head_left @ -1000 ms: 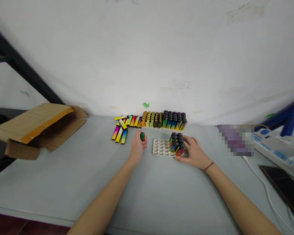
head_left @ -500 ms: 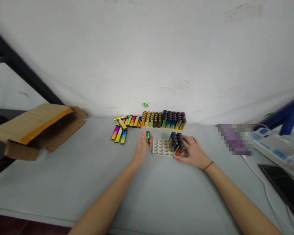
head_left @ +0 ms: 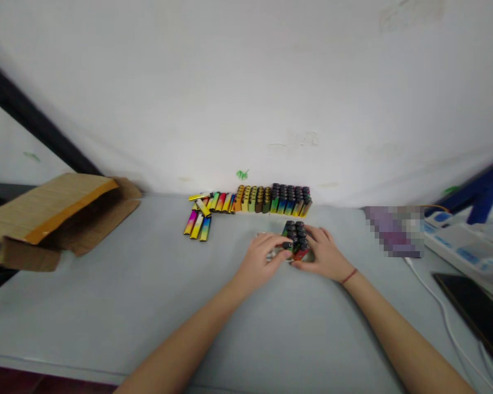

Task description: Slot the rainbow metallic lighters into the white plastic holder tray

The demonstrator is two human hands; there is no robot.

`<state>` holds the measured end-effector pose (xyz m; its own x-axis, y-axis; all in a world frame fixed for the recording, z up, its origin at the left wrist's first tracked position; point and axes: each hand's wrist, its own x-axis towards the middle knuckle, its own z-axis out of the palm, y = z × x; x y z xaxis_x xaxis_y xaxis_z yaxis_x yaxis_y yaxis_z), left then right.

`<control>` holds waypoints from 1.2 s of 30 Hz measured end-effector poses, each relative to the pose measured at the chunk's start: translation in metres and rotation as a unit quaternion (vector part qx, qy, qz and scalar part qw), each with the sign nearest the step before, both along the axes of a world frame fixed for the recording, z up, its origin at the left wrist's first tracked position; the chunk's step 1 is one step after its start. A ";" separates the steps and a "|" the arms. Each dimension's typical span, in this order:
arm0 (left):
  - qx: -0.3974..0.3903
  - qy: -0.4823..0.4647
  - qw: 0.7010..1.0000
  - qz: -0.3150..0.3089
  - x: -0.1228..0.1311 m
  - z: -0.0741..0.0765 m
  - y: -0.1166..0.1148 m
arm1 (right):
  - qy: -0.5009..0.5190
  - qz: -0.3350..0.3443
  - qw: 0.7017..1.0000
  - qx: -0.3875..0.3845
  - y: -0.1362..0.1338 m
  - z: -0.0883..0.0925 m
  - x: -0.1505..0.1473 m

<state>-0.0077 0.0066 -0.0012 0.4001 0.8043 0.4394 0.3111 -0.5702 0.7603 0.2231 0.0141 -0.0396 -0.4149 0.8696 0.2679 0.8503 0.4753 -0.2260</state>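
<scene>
My left hand pinches a green lighter with a dark top, upright over the white tray. Several dark-topped lighters stand in rows at the tray's right end. Around that end curls my right hand, its thumb at the near edge and its fingers behind the lighters, gripping the tray. Most of the tray's left part, with its round sockets, is hidden under my left hand.
Rows of upright lighters stand by the wall. Loose lighters lie to their left. On the left is an open cardboard box; on the right, a power strip, a white cable and a black phone.
My left hand has moved right, carrying the green lighter from beside the tray to the standing lighters. The right hand has stayed at the tray's right end.
</scene>
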 end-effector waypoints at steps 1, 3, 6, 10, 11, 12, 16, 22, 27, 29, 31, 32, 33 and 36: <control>0.005 0.016 1.000 0.001 0.000 -0.002 0.000 | 0.002 0.000 1.000 0.000 0.000 0.000 0.000; 0.013 0.049 0.999 0.004 0.000 -0.004 0.001 | 0.005 0.002 1.000 0.001 0.000 0.000 0.000; 0.027 0.089 0.996 0.007 0.000 -0.006 0.001 | 0.006 0.005 1.000 0.001 0.000 0.001 0.000; 0.071 0.123 0.989 0.029 -0.001 -0.008 0.000 | 0.003 0.003 1.000 0.001 0.000 0.000 0.000; 0.085 0.131 0.987 0.029 -0.001 -0.008 0.000 | 0.002 0.003 1.000 0.002 0.000 0.000 0.000; 0.099 0.136 0.985 0.027 -0.001 -0.008 0.000 | 0.002 0.003 1.000 0.002 0.000 0.000 0.000; 0.143 0.130 0.981 0.012 -0.002 -0.003 0.000 | 0.000 0.006 1.000 0.007 0.000 -0.001 0.001; 0.135 0.188 0.959 0.166 -0.034 0.011 0.023 | -0.003 0.006 1.000 0.020 0.001 -0.003 0.002; 0.016 0.341 0.843 0.417 -0.087 0.019 0.052 | -0.004 0.004 1.000 0.025 0.002 -0.006 0.002; -0.032 0.364 0.814 0.451 -0.102 0.021 0.056 | -0.002 0.004 1.000 0.028 0.002 -0.006 0.003; -0.084 0.381 0.799 0.458 -0.109 0.021 0.057 | 0.000 0.006 1.000 0.028 0.002 -0.006 0.003; -0.107 0.390 0.793 0.456 -0.110 0.021 0.057 | 0.000 0.006 1.000 0.027 0.002 -0.006 0.003; -0.125 0.398 0.788 0.453 -0.110 0.021 0.056 | 0.000 0.006 1.000 0.026 0.002 -0.006 0.003; -0.140 0.417 0.782 0.441 -0.105 0.022 0.053 | -0.001 0.005 1.000 0.024 0.002 -0.006 0.003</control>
<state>-0.1125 0.0601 0.0208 -0.3120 0.9468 0.0785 0.9437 0.2994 0.1406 0.2258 0.0157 -0.0455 -0.4232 0.8521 0.3079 0.8462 0.4932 -0.2019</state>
